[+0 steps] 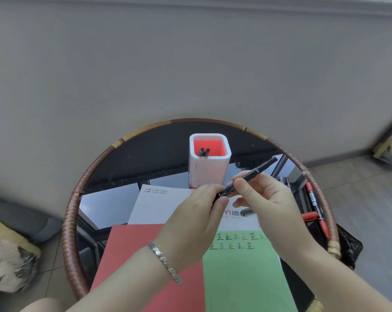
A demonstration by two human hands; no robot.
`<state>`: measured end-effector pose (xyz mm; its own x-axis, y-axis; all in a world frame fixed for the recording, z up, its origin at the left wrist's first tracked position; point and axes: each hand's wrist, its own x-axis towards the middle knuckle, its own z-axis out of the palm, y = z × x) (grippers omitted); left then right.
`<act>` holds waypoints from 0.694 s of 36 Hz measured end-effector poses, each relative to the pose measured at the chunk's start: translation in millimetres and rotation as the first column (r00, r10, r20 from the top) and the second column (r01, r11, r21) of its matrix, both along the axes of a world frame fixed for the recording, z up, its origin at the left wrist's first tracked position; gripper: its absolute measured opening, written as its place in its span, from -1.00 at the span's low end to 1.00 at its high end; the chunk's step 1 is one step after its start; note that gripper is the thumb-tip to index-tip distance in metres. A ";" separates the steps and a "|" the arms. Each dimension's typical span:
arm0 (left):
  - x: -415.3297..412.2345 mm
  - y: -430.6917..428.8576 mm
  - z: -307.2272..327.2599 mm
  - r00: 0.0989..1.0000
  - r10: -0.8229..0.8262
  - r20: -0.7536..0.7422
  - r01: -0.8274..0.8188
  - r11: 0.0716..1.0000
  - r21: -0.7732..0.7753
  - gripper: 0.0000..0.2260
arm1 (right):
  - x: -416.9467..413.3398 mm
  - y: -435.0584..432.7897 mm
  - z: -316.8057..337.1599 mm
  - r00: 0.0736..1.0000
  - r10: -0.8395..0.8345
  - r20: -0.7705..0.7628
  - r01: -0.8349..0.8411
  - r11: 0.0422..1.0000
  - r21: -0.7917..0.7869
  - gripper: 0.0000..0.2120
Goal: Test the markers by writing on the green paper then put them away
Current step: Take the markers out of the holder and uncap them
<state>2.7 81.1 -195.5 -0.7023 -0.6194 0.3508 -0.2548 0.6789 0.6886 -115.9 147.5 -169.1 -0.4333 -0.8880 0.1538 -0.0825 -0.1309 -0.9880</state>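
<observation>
A black marker (255, 171) is held slanted above the papers, its far end pointing up and right. My right hand (264, 199) grips its middle, and my left hand (197, 217) pinches its lower end near the cap. Below lies the green paper (242, 275) with two rows of written marks. A white holder with a red inside (209, 163) stands behind the hands with two dark markers in it. Red markers (316, 208) lie on the table at the right.
A red sheet (132, 248) lies left of the green paper, and a white printed sheet (159, 206) behind both. All rest on a round glass table with a woven rim (71, 212). A grey wall rises behind; cushions sit at left and far right.
</observation>
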 end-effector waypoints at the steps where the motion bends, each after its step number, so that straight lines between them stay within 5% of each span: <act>1: 0.3 -0.1 -0.4 1.000 0.005 -0.002 -0.005 1.000 -0.008 -0.78 | 0.6 1.0 0.4 1.000 0.008 0.004 -0.008 1.000 -0.007 -0.87; 10: 4.1 1.2 -3.8 1.000 0.010 0.018 -0.009 0.998 -0.061 -0.48 | 2.8 4.6 -0.7 0.991 0.059 0.122 -0.058 0.998 -0.011 -0.81; 17: 7.1 -3.2 0.8 0.998 0.004 0.064 -0.011 0.994 0.108 -0.69 | -0.7 4.2 0.6 0.992 0.073 0.105 -0.072 0.997 -0.012 -0.88; 20: 7.9 -4.8 5.0 0.997 0.031 0.075 -0.043 0.985 0.165 -0.69 | -15.7 -6.8 -0.9 0.993 -0.054 0.103 0.055 0.998 -0.010 -0.86; 23: 12.5 -11.1 1.0 0.990 0.130 0.060 -0.143 0.934 0.329 -0.84 | -45.0 -21.6 -8.0 0.977 -0.201 -0.064 0.209 0.966 0.155 -0.78; 25: 17.1 -15.2 -4.8 0.977 0.199 0.069 -0.211 0.900 0.382 -0.87 | -58.9 -28.8 -16.5 0.966 -0.139 -0.217 0.209 0.916 0.343 -0.60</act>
<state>19.8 66.0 -200.3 -0.5512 -0.8335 0.0376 -0.3826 0.2925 0.8764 -174.9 118.7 -185.6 -0.5812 -0.8107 -0.0703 -0.2558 0.2640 -0.9300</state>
